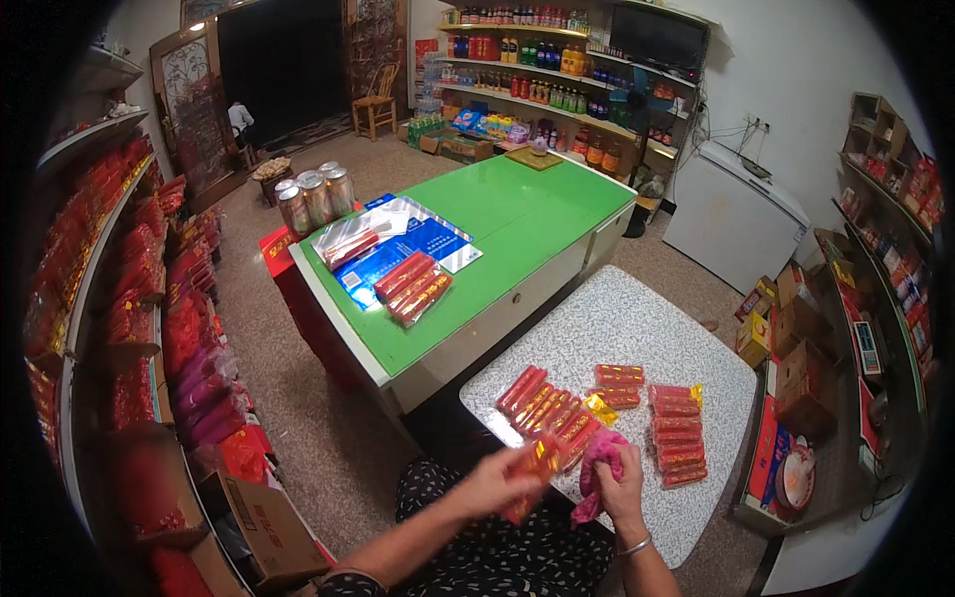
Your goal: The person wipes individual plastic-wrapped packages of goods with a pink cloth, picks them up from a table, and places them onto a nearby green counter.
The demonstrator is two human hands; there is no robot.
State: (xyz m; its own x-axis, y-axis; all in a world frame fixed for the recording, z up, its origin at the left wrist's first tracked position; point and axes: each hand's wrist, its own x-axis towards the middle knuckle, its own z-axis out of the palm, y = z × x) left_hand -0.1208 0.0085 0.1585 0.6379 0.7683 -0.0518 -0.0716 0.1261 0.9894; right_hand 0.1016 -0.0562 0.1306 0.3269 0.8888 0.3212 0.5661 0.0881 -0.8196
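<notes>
My left hand (498, 483), blurred, grips a red packet with gold print (539, 464), apparently wrapped red candles, above my lap at the near edge of the speckled table. A bunched pink cloth (597, 470) is held in my right hand (623, 489), just right of that packet. Beyond both hands, a slanting row of clear-wrapped red candle packs (548, 409) lies on the table. A small pair of packs (618, 384) is behind, beside a bit of gold wrapping (600, 410). To the right, more packs (677, 436) form a column.
The speckled table (597, 321) adjoins a green-topped counter (507, 201) bearing more red packs (412, 287), a blue-and-silver sheet (436, 239) and several cans (317, 195). Stocked shelves line both sides. A chest freezer (731, 216) stands right. A person (240, 119) sits near the doorway.
</notes>
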